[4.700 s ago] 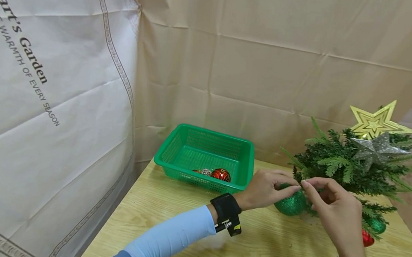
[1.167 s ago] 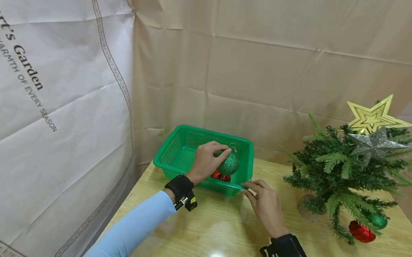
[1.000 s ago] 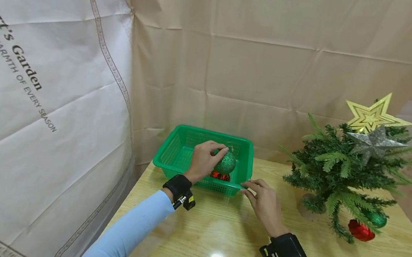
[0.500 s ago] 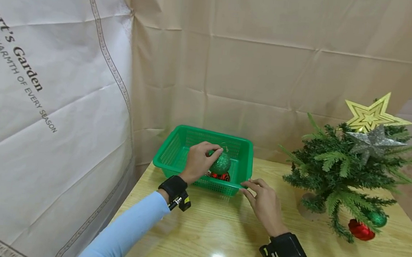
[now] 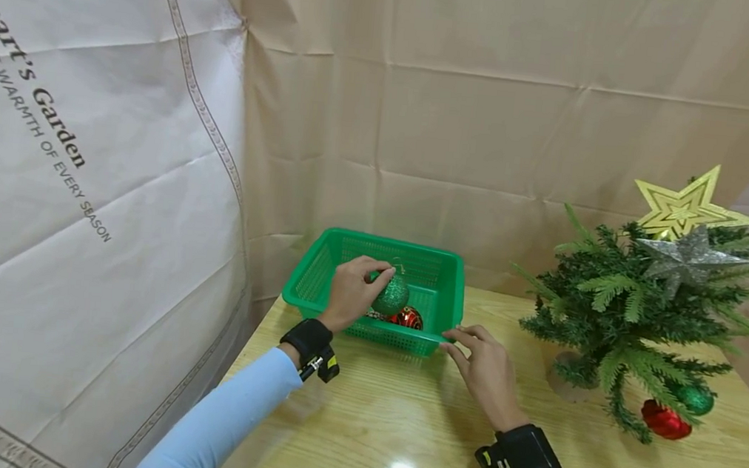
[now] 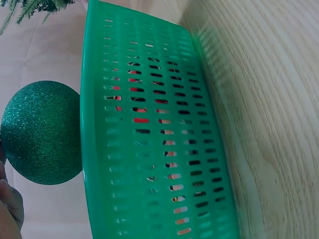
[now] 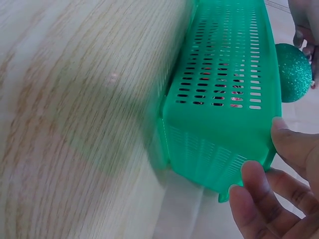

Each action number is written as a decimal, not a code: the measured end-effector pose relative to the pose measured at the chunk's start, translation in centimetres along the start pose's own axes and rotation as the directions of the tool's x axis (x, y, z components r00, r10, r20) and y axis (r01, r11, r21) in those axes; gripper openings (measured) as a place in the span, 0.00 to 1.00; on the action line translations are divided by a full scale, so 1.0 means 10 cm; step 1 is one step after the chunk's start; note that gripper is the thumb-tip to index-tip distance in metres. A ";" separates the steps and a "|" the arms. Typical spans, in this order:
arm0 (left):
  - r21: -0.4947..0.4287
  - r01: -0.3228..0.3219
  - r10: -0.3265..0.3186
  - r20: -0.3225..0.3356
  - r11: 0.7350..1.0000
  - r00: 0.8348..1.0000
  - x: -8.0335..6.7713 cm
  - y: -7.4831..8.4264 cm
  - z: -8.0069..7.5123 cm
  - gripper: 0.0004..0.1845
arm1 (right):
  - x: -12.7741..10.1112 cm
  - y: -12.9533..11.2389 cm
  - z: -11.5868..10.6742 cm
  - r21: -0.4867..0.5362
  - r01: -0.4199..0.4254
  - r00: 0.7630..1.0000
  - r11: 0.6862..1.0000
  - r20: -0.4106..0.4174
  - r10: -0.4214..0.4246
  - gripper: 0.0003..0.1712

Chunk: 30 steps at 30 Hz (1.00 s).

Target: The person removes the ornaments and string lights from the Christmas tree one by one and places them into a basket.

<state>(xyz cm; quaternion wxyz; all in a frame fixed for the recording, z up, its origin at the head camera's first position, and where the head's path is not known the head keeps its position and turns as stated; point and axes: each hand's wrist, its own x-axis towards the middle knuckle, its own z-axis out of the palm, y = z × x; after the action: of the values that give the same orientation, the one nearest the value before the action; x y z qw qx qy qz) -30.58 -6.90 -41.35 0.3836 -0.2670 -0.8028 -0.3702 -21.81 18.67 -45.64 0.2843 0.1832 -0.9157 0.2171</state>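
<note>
My left hand [image 5: 351, 291] pinches a glittery green Christmas ball [image 5: 392, 295] by its top. The ball hangs above the green plastic basket [image 5: 426, 253], and a thin loop shows over it. In the left wrist view the ball [image 6: 44, 132] is beyond the basket's rim, with only fingertips visible at the edge. My right hand [image 5: 484, 370] holds the basket's near right corner; in the right wrist view its thumb [image 7: 289, 142] lies on the rim and the fingers sit around the corner. Inside the basket lies a red patterned ball [image 5: 410, 317], beside a partly hidden silvery ornament.
To the right stands a small artificial Christmas tree [image 5: 609, 299] with a gold star [image 5: 684, 205] and a silver star [image 5: 689, 258]. A red ornament [image 5: 666, 421] and another green ball [image 5: 696, 400] hang low on it. Cloth hangs behind and left of the wooden table [image 5: 356, 440].
Both hands were by the tree at the green ball earlier. Now the left hand has it over the basket and has shifted left within the last second. The right hand stays on the corner.
</note>
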 end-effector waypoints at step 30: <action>0.072 0.026 -0.026 0.000 0.997 1.000 -0.14 -0.22 -0.21 0.07 | -0.01 0.01 0.00 -0.002 -0.002 1.000 1.000 -0.009 0.002 0.13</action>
<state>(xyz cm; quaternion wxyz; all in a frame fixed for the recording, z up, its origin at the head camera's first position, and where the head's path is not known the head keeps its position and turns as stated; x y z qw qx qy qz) -30.43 -10.04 -42.44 0.3879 -0.2428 -0.8192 -0.3457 -21.80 18.78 -45.76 0.2884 0.1809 -0.9148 0.2173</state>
